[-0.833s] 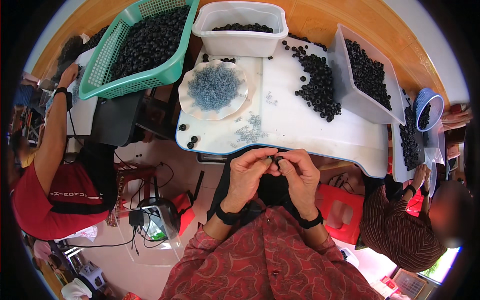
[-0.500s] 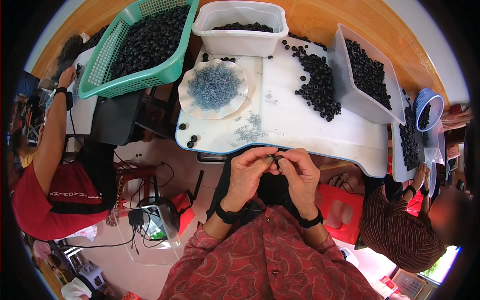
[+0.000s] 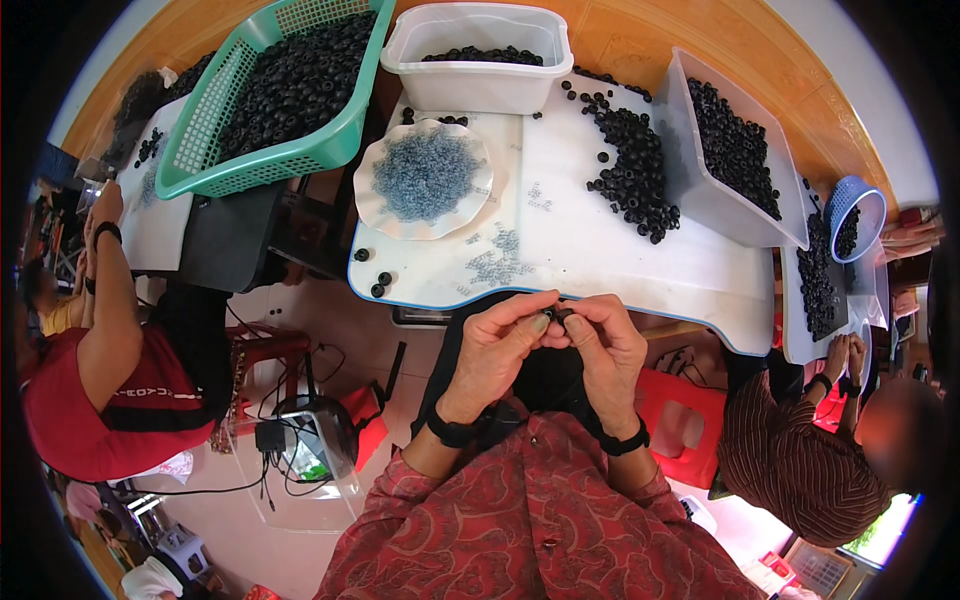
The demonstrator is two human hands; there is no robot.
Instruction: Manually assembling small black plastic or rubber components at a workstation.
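Below the white table (image 3: 640, 270), left hand (image 3: 497, 350), right hand (image 3: 607, 345) — fingertips together, pinching 1 black ring (image 3: 562, 314)

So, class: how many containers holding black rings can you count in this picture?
4: a green basket at upper left, a white tub at top centre, a clear white bin at right, and a small blue basket at far right. Others may be hidden beyond the rim.

Basket (image 3: 262, 165) showing teal-green, rings (image 3: 630, 170) black, plate (image 3: 372, 205) white holding pale blue-grey bits (image 3: 428, 172), table (image 3: 600, 255) white, shirt (image 3: 540, 520) running red paisley, stool (image 3: 685, 425) red.
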